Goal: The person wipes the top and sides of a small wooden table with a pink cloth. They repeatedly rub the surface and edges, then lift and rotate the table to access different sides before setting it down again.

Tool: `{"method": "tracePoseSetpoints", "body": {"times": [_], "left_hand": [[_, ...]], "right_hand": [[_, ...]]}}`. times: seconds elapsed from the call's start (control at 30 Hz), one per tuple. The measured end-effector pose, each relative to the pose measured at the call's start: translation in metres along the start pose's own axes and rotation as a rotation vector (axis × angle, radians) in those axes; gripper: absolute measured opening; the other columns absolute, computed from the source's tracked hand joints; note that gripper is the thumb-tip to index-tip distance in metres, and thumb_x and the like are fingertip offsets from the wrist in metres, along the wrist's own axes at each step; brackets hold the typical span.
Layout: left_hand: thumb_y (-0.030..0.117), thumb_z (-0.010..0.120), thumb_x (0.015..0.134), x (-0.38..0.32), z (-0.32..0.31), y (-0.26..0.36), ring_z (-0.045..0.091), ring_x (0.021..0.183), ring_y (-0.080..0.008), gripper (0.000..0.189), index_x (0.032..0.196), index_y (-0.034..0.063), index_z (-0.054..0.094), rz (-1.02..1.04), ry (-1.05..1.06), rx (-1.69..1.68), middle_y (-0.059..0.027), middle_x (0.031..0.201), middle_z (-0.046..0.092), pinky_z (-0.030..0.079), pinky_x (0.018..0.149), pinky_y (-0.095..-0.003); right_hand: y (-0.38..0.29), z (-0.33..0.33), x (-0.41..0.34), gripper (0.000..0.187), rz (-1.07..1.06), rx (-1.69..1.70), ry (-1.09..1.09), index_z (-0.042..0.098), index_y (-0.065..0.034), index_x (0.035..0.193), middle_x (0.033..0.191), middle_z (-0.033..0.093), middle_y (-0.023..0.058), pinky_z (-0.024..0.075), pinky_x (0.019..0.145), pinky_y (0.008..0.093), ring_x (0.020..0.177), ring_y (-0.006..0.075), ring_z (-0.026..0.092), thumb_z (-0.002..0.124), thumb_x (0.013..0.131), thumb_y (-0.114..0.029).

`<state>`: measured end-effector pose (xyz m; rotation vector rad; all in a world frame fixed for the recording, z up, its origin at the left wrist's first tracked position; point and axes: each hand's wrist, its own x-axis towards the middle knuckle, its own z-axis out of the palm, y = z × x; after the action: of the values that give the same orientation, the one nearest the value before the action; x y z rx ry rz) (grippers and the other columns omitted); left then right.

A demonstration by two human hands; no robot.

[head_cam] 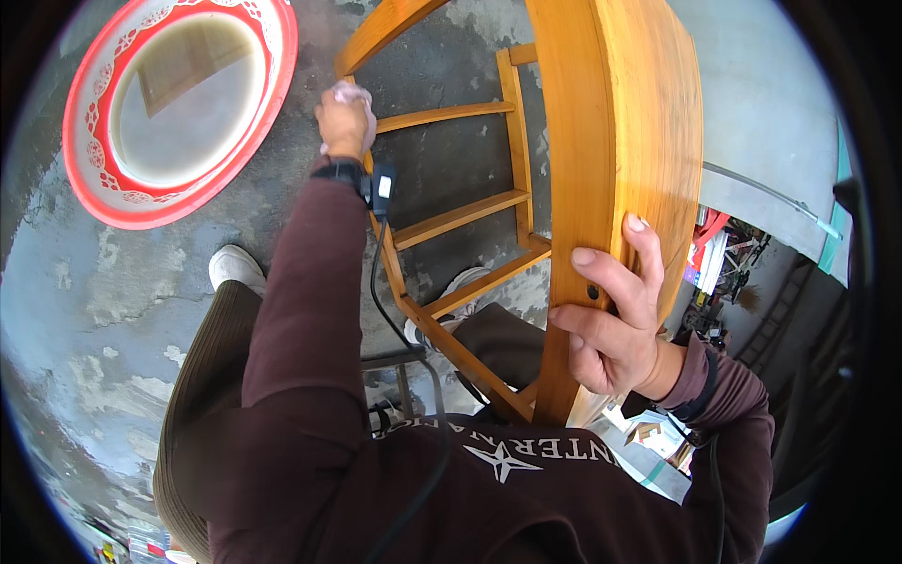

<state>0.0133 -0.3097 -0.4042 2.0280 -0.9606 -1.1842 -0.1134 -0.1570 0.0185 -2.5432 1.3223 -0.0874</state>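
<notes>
A varnished wooden piece of furniture, perhaps a stool or small table, is tipped on its side before me, with slatted rungs between its legs. My left hand is closed on a crumpled pale pink cloth, pressed against the far-left leg near the end of a rung. Bent fingers of my right hand grip the thick edge of the frame, beside a dark round hole in the wood. Part of the leg beneath the cloth is hidden.
A red-rimmed basin of cloudy water stands on the patchy concrete floor at upper left. From my left wrist a black cable runs towards my body. My white shoe is below the basin. Stored clutter and a ladder lie at right.
</notes>
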Motion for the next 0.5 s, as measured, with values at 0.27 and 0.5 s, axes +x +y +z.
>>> {"method": "tracePoseSetpoints", "body": {"times": [0.27,0.5], "left_hand": [[0.021,0.079,0.071,-0.128,0.003,-0.067,0.058,0.102,-0.0389,0.056,0.120,0.0064,0.056,-0.174,0.009,-0.054,-0.0215,0.110,0.056,0.046,0.091,-0.0413],[0.017,0.081,0.066,-0.183,0.004,-0.108,0.058,0.100,-0.0374,0.053,0.115,0.0064,0.060,-0.209,0.031,-0.126,-0.0191,0.105,0.057,0.046,0.091,-0.0422]], "right_hand": [[0.000,-0.001,0.000,0.019,-0.003,-0.016,0.009,0.065,-0.0102,0.079,0.126,0.056,0.0116,0.0263,0.102,0.0598,0.130,0.0474,0.034,0.056,0.063,-0.007],[-0.001,0.000,0.004,0.019,-0.013,-0.037,0.015,0.065,-0.0098,0.079,0.125,0.056,0.0123,0.0267,0.103,0.0595,0.130,0.0474,0.034,0.055,0.063,-0.006]]}}
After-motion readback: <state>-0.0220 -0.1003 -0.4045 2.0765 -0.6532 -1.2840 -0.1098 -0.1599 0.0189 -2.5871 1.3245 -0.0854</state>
